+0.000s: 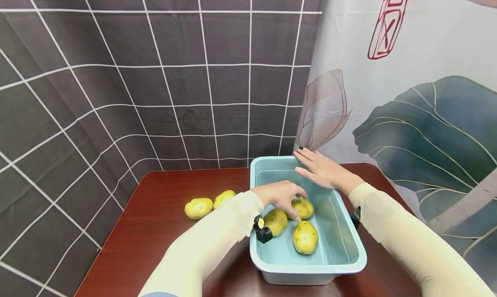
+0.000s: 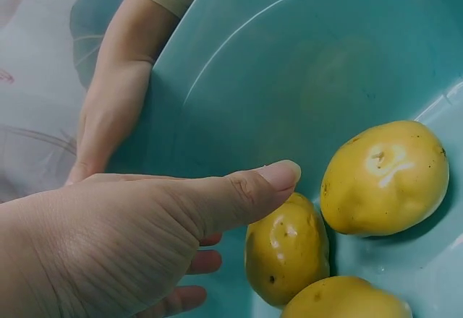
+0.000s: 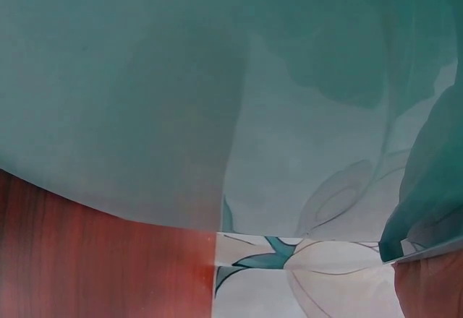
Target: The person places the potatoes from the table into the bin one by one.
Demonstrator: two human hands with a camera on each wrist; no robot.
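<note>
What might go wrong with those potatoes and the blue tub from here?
The right hand lies at the far rim of the tub; leaning might shift it. The left hand is over three potatoes inside, so one might roll. The left sleeve could knock the two potatoes outside.

Behind the reddish-brown table (image 1: 155, 210) hang a dark, white-gridded cloth (image 1: 229, 85) and a pale leaf-printed cloth (image 1: 345, 42).

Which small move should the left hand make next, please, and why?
Perhaps the bare left hand should curl around the farthest yellow, oval potato in the light-blue, rectangular plastic basin: that potato lies between thumb and fingers, with a gap visible.
</note>
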